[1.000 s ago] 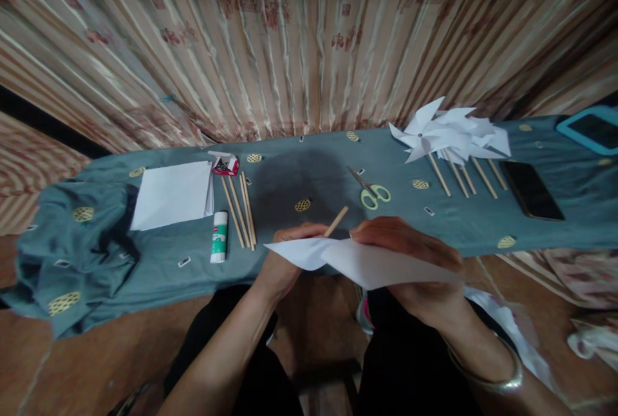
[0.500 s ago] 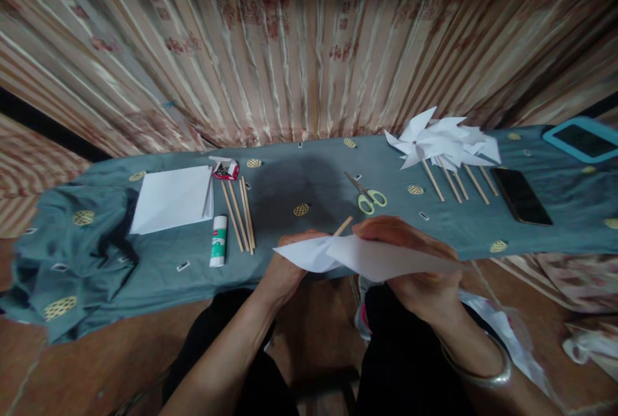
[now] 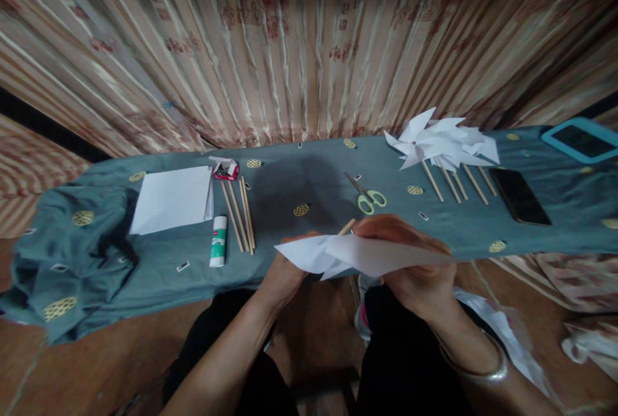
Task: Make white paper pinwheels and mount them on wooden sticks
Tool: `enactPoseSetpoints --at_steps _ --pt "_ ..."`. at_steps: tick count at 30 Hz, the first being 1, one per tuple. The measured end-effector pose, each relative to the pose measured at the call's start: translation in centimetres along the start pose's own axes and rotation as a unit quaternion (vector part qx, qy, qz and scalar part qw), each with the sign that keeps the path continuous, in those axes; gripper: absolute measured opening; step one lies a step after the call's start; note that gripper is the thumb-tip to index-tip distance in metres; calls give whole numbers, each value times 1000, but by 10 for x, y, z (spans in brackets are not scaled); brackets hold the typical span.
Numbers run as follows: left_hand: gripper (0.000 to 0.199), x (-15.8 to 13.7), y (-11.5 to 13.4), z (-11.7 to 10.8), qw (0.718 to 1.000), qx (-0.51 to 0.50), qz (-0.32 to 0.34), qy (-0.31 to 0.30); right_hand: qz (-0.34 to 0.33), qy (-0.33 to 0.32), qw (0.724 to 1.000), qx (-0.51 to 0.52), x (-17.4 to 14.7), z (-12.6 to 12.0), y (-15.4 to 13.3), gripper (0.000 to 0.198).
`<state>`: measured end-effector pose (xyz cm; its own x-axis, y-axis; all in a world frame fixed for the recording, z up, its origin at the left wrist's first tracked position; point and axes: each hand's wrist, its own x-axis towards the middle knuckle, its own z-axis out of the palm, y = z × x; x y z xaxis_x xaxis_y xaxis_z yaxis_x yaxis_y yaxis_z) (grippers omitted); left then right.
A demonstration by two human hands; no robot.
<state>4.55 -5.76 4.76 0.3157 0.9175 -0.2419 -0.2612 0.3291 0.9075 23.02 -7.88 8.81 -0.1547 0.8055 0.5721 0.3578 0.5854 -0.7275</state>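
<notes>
A white paper pinwheel is held between my two hands above the table's front edge. My left hand grips it at the left side, its fingers mostly hidden behind the paper. My right hand is closed around the right part, with curled fingers behind and over the paper. The end of a wooden stick sticks out behind the pinwheel, beside my right fingers. Where stick and paper meet is hidden. Green-handled scissors lie just beyond my hands.
On the cloth-covered table are stacked white paper, a glue stick, loose wooden sticks and a small red box of pins. Finished pinwheels, a phone and a blue-framed tablet lie at right.
My right hand has shifted slightly left with the pinwheel, whose blades have tilted a little. Less of the wooden stick shows. The things on the table have stayed put.
</notes>
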Motion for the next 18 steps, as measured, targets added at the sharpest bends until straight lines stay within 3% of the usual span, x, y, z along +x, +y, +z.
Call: enactPoseSetpoints --at_steps 5,18 --pt "24 1 -3 2 1000 -16 -19 15 -1 7 1000 -10 0 -1 1 28" --pt "28 1 0 7 999 -33 -5 -14 -3 3 1000 -4 0 -2 1 26"
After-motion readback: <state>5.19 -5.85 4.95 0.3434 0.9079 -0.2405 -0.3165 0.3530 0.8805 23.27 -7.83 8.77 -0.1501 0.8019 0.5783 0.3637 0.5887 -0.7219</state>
